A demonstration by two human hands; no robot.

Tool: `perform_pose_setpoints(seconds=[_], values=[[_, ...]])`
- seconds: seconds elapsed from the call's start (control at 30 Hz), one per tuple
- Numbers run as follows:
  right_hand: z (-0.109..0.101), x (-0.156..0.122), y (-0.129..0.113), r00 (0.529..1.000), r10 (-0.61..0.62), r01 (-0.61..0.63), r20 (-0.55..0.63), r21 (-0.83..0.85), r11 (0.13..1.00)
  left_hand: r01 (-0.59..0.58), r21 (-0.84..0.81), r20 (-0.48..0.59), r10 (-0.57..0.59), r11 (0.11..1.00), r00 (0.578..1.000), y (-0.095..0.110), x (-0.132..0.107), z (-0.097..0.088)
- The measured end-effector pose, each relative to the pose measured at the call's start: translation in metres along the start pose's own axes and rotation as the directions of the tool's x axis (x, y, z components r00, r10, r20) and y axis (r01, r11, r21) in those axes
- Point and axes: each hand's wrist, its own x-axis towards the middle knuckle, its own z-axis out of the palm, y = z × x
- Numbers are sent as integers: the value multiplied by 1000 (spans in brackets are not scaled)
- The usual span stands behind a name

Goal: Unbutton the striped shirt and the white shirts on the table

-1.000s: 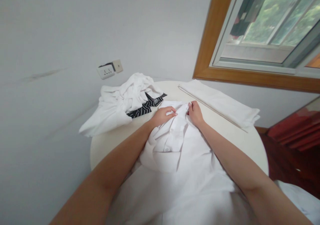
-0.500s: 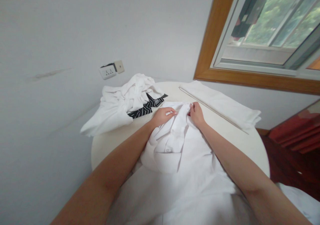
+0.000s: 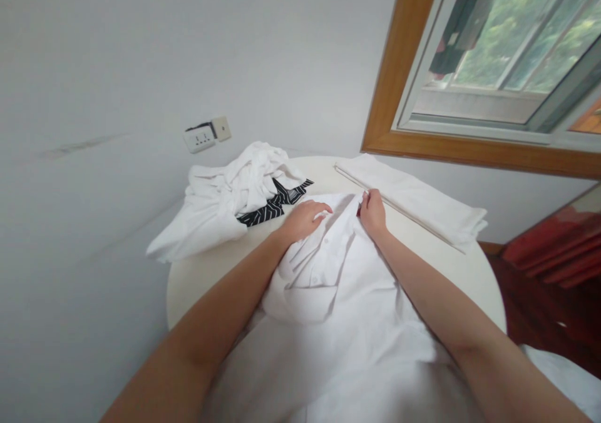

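Note:
A white button-up shirt lies spread over the near side of the round table, its collar toward me and small buttons showing along the placket. My right hand pinches the far edge of the shirt's front, fingers closed and partly curled out of sight. On the shirt's left side rests my left hand, its thumb and forefinger apart with no cloth between them. Just beyond that hand sits a crumpled heap of white clothing, with black-and-white striped fabric poking out from under it.
A folded white garment lies at the back right of the white round table. Behind are a wall socket and a wood-framed window. Red fabric hangs at the right; more white cloth shows lower right.
My left thumb and forefinger have parted and let go of the placket, which now lies flatter with another button showing. My right hand has drawn its edge slightly to the right.

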Motion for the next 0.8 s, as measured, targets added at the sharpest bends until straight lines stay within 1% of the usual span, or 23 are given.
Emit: perform_pose_setpoints(seconds=[0.07, 0.13, 0.2, 0.23, 0.27, 0.3, 0.37, 0.4, 0.47, 0.53, 0.6, 0.67, 0.8], values=[[2, 4, 0, 999, -39, 39, 5, -38, 999, 13, 129, -25, -10, 992, 1000, -1, 2, -1], [4, 9, 3, 997, -76, 76, 2, -62, 995, -13, 250, -22, 19, 968, 1000, 1, 5, -3], [6, 15, 7, 996, -90, 89, -13, -67, 994, -64, 297, -24, 74, 953, 997, 8, 8, -7], [7, 18, 9, 996, -82, 81, -21, -63, 995, -77, 283, -29, 89, 956, 996, 13, 8, -8], [8, 20, 11, 997, -69, 67, -32, -57, 996, -75, 240, -28, 84, 968, 996, 18, 8, -8], [8, 23, 13, 998, -56, 54, -43, -49, 997, -49, 171, -19, 53, 984, 998, 24, 7, -7], [9, 28, 17, 997, -36, 34, -68, -32, 999, 62, -30, 19, -62, 998, 998, 34, 1, -3], [9, 30, 18, 996, -35, 33, -76, -25, 999, 128, -142, 34, -124, 982, 992, 37, -3, -1], [9, 33, 20, 996, -35, 34, -81, -17, 999, 223, -334, 46, -220, 916, 974, 40, -13, 3], [10, 35, 22, 996, -36, 35, -77, -17, 999, 238, -445, 56, -238, 863, 970, 39, -22, 5], [10, 37, 23, 996, -40, 39, -80, -18, 999, 201, -467, 67, -192, 861, 979, 36, -26, 7], [11, 38, 23, 996, -47, 46, -78, -21, 999, 155, -440, 45, -150, 885, 988, 33, -28, 8], [13, 40, 25, 996, -78, 76, -44, -41, 996, 135, -380, -52, -166, 915, 985, 30, -23, 11]])
